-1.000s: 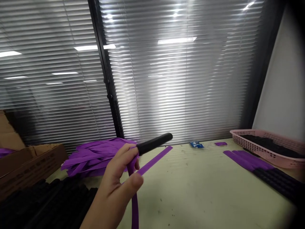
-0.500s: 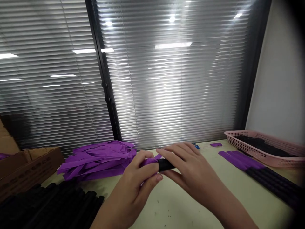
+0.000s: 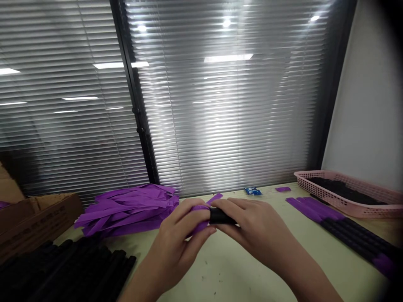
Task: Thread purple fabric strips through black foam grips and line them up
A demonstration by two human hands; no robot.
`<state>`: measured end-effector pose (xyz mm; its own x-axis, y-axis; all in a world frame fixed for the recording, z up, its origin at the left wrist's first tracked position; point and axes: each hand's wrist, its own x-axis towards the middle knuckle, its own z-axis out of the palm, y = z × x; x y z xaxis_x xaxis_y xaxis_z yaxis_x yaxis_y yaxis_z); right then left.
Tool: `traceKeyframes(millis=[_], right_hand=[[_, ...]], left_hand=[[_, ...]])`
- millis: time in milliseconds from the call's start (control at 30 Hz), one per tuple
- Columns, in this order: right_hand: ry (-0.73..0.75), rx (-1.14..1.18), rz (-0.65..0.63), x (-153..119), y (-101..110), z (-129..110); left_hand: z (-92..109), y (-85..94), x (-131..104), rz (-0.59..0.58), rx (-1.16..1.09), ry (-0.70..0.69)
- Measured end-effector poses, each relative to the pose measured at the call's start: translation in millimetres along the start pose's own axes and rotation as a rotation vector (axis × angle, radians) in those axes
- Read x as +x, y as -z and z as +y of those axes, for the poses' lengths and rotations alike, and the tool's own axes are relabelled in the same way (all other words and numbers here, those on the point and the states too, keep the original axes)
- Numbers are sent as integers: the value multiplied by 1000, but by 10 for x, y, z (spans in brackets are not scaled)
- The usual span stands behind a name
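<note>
Above the pale table, my two hands meet on a short black tube-like piece (image 3: 221, 216) with purple fabric strip (image 3: 200, 227) around its left end. My left hand (image 3: 181, 237) is closed round the purple-covered end, thumb underneath. On the bare black part, my right hand (image 3: 252, 224) presses with thumb below and fingers on top. A loose tail of the purple strip (image 3: 216, 198) sticks up behind the fingers. The far end of the black piece is hidden in my right hand.
A heap of purple strips (image 3: 132, 207) lies left, beside a cardboard box (image 3: 40, 222) and many black rods (image 3: 69, 268). To the right are purple-ended black rods (image 3: 346, 233) and a pink basket (image 3: 343, 205) with dark items. A blue packet (image 3: 252, 191) lies by the blinds.
My right hand has shifted slightly left and down, its fingers closing more tightly over the black piece. The strip's tail and the blue packet now show more.
</note>
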<state>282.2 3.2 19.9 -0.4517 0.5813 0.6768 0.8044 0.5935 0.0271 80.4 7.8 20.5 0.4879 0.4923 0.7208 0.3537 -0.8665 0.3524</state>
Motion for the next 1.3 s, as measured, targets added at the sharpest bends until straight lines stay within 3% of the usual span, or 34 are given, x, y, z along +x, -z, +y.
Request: traceKeyframes(millis=[100,367,567,733,1167,1300], right_hand=[[-20,-20,-15,-18,5,49],[-24,-107,-46,-12,-1,59],[28,-133,-44,-18,23,43],[31,-114,-60,-34,22,49],[15,-11,-156,-39,28,1],[6,-21,-146,-54,42,50]], left_hand=[[-15,54,-20,52,-18,22],[-47,148,-15,-2,56,-18],[-36,167,28,-3,-34,17],[-43,133,48,15,-100,40],[-141,-25,-1,148,-202,-82],[-132,-6,12,96,-169,-53]])
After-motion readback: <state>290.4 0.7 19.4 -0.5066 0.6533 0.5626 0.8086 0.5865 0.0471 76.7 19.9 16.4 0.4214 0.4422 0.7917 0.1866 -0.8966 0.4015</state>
